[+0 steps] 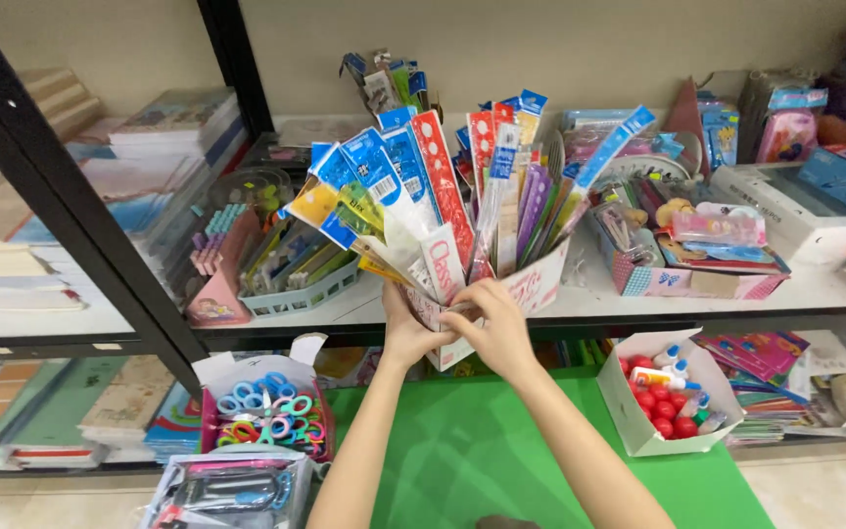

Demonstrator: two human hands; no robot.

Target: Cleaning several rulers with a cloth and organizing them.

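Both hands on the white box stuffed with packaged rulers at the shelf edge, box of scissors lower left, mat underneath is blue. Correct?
One thing is off: the mat is green, not blue, as the head view shows. The rest holds: the left hand and right hand both have a grip on the white box of packaged rulers at the shelf edge, and the box of scissors sits lower left.

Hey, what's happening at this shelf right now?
A person's left hand and right hand grip a white cardboard box packed with upright packaged rulers, holding it at the shelf edge. A box of scissors sits lower left, and a box of glue bottles lower right.
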